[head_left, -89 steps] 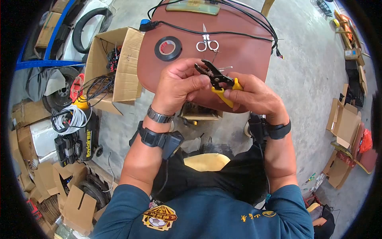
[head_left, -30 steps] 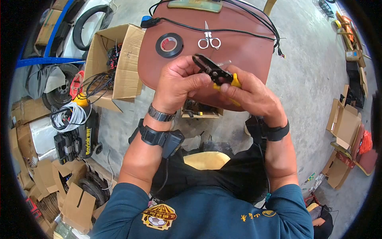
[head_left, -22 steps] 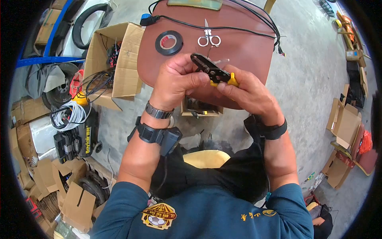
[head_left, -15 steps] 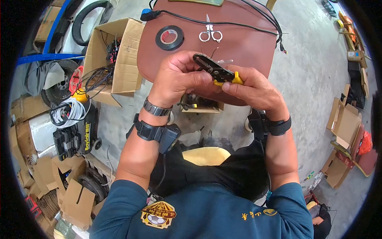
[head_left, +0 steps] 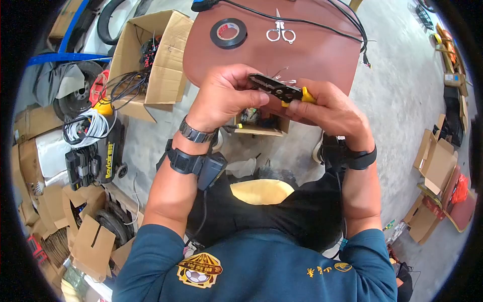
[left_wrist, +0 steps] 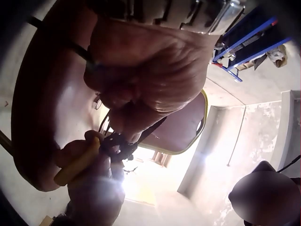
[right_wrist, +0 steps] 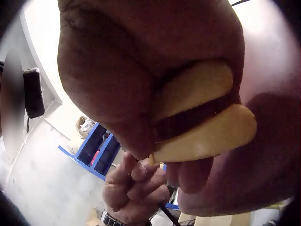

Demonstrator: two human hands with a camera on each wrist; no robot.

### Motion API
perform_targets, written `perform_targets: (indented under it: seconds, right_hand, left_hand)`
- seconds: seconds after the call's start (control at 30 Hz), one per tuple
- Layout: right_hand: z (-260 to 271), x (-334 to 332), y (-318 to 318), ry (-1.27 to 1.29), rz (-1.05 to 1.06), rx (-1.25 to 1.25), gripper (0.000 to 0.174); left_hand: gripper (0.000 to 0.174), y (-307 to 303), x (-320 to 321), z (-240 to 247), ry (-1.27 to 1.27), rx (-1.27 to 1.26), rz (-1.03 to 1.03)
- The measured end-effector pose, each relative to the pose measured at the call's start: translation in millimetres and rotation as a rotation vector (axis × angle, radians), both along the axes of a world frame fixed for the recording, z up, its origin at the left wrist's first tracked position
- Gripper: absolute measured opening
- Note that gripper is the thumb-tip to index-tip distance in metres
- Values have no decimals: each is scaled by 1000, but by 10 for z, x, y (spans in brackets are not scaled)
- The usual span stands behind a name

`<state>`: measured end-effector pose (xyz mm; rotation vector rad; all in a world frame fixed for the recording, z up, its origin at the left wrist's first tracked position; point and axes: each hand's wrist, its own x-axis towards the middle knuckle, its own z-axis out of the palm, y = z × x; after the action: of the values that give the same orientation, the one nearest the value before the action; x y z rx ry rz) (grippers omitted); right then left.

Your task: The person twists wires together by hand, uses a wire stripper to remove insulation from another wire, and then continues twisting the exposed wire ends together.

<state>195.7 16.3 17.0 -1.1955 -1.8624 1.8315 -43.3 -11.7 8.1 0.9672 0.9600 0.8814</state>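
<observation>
My right hand [head_left: 329, 108] grips a pair of wire strippers [head_left: 274, 87] by the yellow handles [right_wrist: 207, 136], which lie close together in the right wrist view. Their black head points left, and its tip reaches my left hand [head_left: 229, 95]. Thumb and fingers of that hand pinch a thin wire beside the tool's head; fingers and tool hide most of it. Fine wire ends [head_left: 279, 72] stick out beyond the strippers. A black cable [left_wrist: 61, 37] runs up to the left hand in the left wrist view.
A brown seat-like surface [head_left: 322, 55] lies under the hands, bearing black tape [head_left: 243, 35], scissors [head_left: 285, 35] and a black cable [head_left: 312, 29]. A cardboard box of wires [head_left: 168, 63] stands at left. A small open box [head_left: 261, 132] sits below the surface's near edge.
Three seconds ago the strippers' jaws and handles were spread; now they are together and the tool lies flatter. The head view has shifted, moving the tape and scissors up and right.
</observation>
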Motion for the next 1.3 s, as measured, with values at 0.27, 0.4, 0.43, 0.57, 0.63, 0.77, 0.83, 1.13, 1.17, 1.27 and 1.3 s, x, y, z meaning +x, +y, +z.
perform_targets:
  seconds: [0.27, 0.4, 0.43, 0.57, 0.63, 0.77, 0.83, 1.13, 1.17, 1.27, 1.3]
  right_hand:
    - [115, 19, 14, 133, 41, -177, 20]
    - [90, 99, 52, 269, -109, -307, 23]
    - [66, 110, 65, 304, -122, -288, 23]
    - [17, 154, 80, 358, -157, -212, 22]
    - [32, 154, 80, 325, -171, -195, 22]
    - [30, 149, 81, 341, -163, -185, 21]
    - [15, 163, 98, 364, -146, -191, 21]
    - [49, 121, 71, 357, -165, -207, 18]
    - [49, 123, 76, 363, -169, -216, 18]
    - [77, 111, 70, 354, -202, -246, 18]
    - [64, 105, 81, 345, -203, -230, 17]
  left_hand:
    - [15, -54, 12, -49, 218, -16, -108]
    - [8, -66, -10, -71, 441, 18, -230]
    - [7, -73, -8, -87, 491, 23, -251]
    - [7, -116, -34, -220, 651, 110, -347]
    - [8, -119, -51, -252, 651, 149, -342]
    - [6, -95, -66, -158, 737, 170, -409]
    - [6, -100, -72, -149, 749, 162, -424]
    - [12, -89, -52, -205, 682, 186, -297]
    - [11, -81, -33, -174, 665, 158, -275]
    - [12, -71, -20, -126, 527, 13, -188]
    - [13, -66, -15, -143, 463, 32, -139]
